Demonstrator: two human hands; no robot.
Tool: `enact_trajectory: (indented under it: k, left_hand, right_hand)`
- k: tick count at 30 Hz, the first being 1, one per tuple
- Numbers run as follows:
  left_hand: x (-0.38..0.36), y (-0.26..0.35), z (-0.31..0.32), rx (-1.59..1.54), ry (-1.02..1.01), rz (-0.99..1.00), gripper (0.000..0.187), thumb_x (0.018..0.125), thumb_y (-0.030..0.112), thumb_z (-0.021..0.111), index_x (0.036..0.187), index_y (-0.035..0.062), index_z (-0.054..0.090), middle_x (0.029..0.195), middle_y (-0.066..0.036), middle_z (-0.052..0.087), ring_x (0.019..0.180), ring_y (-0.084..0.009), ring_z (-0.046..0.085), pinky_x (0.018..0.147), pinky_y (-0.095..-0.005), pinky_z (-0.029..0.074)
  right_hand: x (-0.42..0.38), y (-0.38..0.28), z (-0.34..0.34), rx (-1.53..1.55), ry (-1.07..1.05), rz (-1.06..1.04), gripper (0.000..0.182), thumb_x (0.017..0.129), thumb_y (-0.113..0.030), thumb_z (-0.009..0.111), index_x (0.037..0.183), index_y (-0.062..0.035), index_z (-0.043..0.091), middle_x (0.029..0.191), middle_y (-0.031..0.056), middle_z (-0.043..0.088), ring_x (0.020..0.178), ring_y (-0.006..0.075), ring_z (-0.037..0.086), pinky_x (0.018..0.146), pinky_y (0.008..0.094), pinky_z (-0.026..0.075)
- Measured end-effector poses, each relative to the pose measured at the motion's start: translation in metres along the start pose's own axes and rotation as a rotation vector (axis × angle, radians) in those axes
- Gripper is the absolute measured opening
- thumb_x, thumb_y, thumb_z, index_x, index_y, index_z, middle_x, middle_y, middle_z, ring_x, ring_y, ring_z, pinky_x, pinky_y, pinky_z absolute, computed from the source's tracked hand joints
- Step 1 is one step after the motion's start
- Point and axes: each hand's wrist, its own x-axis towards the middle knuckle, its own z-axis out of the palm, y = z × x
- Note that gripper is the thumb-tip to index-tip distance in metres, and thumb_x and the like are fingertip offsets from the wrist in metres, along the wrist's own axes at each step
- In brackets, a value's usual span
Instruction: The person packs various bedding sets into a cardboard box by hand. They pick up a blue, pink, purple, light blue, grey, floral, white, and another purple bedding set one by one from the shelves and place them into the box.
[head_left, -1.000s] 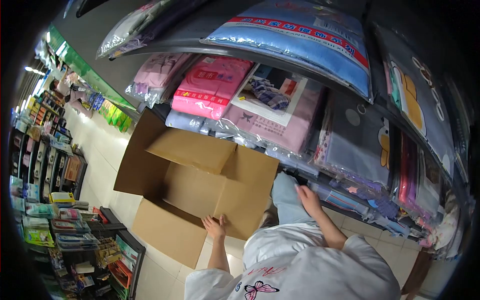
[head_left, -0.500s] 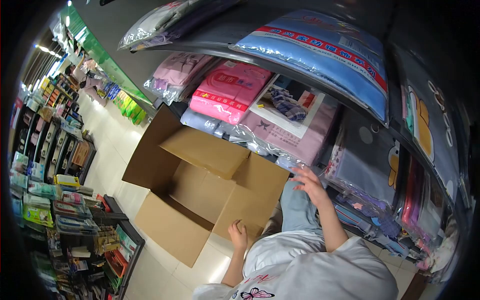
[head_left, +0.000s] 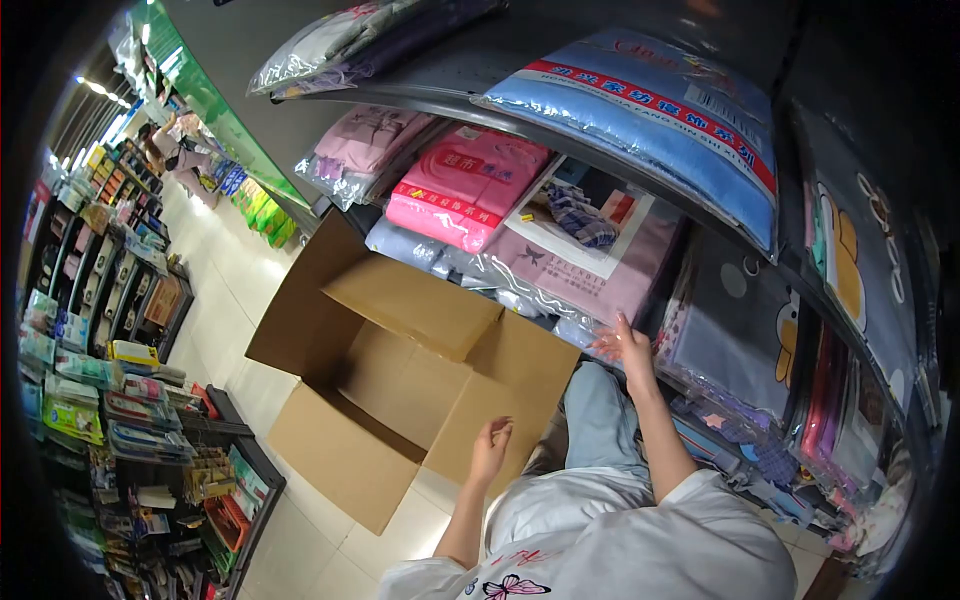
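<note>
An open cardboard box (head_left: 350, 465) stands on the floor with its flaps spread; no goods show in the part of its inside that is visible. My left hand (head_left: 491, 448) is over the box's near right flap, fingers loosely bent and apart, holding nothing. Fingers spread, my right hand (head_left: 628, 352) is beside the front edge of a mauve bedding package (head_left: 590, 275) on the shelf, with nothing in it. Left of that package lies a pink one (head_left: 465, 180) with a red band.
A blue package (head_left: 640, 110) lies on the upper shelf (head_left: 420, 100). Grey packages (head_left: 735, 310) fill the right of the lower shelf. Across the aisle floor (head_left: 225, 290) stands a rack of small goods (head_left: 150, 420). Another person (head_left: 185, 160) is far up the aisle.
My left hand has risen slightly and moved right, its fingers opening a little. My right hand has turned and shifted slightly beside the mauve package. The box has stayed in place.
</note>
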Motion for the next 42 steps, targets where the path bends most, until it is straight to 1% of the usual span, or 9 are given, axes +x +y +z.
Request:
enact_trajectory:
  k: [8,10,14,17,22,29,31,34,42]
  left_hand:
    - [0.008,0.055,0.015,-0.132,-0.147,0.153,0.047,0.087,0.039,0.033,0.114,0.0008,0.04,0.102,-0.012,0.054,0.099,-0.0235,0.048,0.086,-0.0318,0.035]
    - [0.012,0.053,0.016,-0.703,-0.171,0.072,0.056,0.085,0.047,0.028,0.116,0.0003,0.036,0.102,-0.011,0.052,0.1,-0.0212,0.045,0.09,-0.0313,0.03]
    - [0.011,0.076,0.01,-0.614,0.043,-0.092,0.05,0.081,0.037,0.047,0.111,-0.0031,0.042,0.102,-0.009,0.052,0.094,-0.0173,0.048,0.084,-0.0288,0.035]
    - [0.011,0.079,0.009,-0.466,0.115,-0.043,0.033,0.076,0.03,0.058,0.083,-0.0017,0.053,0.075,-0.004,0.055,0.069,-0.0097,0.048,0.062,-0.0247,0.037]
    - [-0.016,0.103,0.011,-0.344,0.216,0.06,0.032,0.075,0.026,0.059,0.057,0.0026,0.049,0.055,-0.001,0.048,0.05,-0.0083,0.039,0.046,-0.0266,0.031]
    - [-0.075,0.143,-0.036,0.224,0.387,0.866,0.023,0.063,0.002,0.06,0.047,0.0044,0.044,0.044,-0.006,0.044,0.039,-0.0199,0.042,0.042,-0.0298,0.031]
    - [-0.1,0.146,-0.057,0.26,0.443,0.884,0.022,0.062,0.0,0.058,0.047,0.0046,0.043,0.044,-0.006,0.044,0.038,-0.0195,0.042,0.042,-0.029,0.031]
    - [-0.132,0.146,-0.075,0.256,0.565,0.961,0.02,0.061,-0.001,0.054,0.046,0.0048,0.042,0.043,-0.006,0.045,0.038,-0.0191,0.042,0.042,-0.0278,0.033]
    - [-0.16,0.141,-0.089,0.307,1.079,0.888,0.019,0.063,0.006,0.046,0.045,0.0034,0.04,0.046,-0.009,0.047,0.039,-0.0212,0.044,0.044,-0.0285,0.036]
  right_hand:
    - [-0.094,0.02,0.002,-0.15,-0.353,-0.178,0.039,0.085,-0.028,0.042,0.07,0.0031,0.06,0.061,0.0079,0.06,0.054,0.0108,0.055,0.053,0.0237,0.043]
    - [-0.121,0.02,0.003,-0.412,-0.413,-0.228,0.035,0.084,-0.028,0.044,0.072,0.0007,0.062,0.061,0.0065,0.06,0.054,0.0111,0.055,0.055,0.0247,0.044]
    - [-0.129,0.051,-0.002,-0.505,-0.5,-0.244,0.037,0.084,-0.031,0.045,0.071,-0.0009,0.062,0.061,0.0066,0.06,0.057,0.0119,0.056,0.057,0.0252,0.044]
    - [-0.114,0.076,-0.021,-0.502,-0.732,0.014,0.045,0.087,-0.037,0.036,0.089,0.0023,0.058,0.087,0.008,0.061,0.074,0.0131,0.055,0.064,0.0251,0.043]
    - [-0.113,0.068,-0.031,0.117,-0.26,0.438,0.06,0.081,-0.051,0.037,0.117,-0.0035,0.039,0.113,0.0103,0.045,0.095,0.0182,0.048,0.077,0.0297,0.041]
    - [-0.126,0.015,-0.007,-0.227,-0.18,-0.184,0.032,0.076,-0.029,0.054,0.087,0.001,0.056,0.08,0.0089,0.059,0.072,0.0195,0.055,0.067,0.0297,0.041]
    - [-0.13,0.006,0.001,-0.649,-0.409,-0.847,0.023,0.073,-0.021,0.053,0.069,0.0012,0.057,0.064,0.0148,0.057,0.053,0.0277,0.054,0.052,0.0354,0.041]
    - [-0.141,-0.008,0.038,-0.528,-0.582,-1.043,0.023,0.071,-0.019,0.053,0.058,0.0004,0.055,0.054,0.0172,0.052,0.047,0.033,0.05,0.047,0.0381,0.039]
    - [-0.151,0.022,0.099,-0.616,-1.264,-0.823,0.032,0.074,-0.024,0.051,0.055,0.0007,0.049,0.054,0.0187,0.049,0.05,0.0328,0.049,0.05,0.0392,0.038]
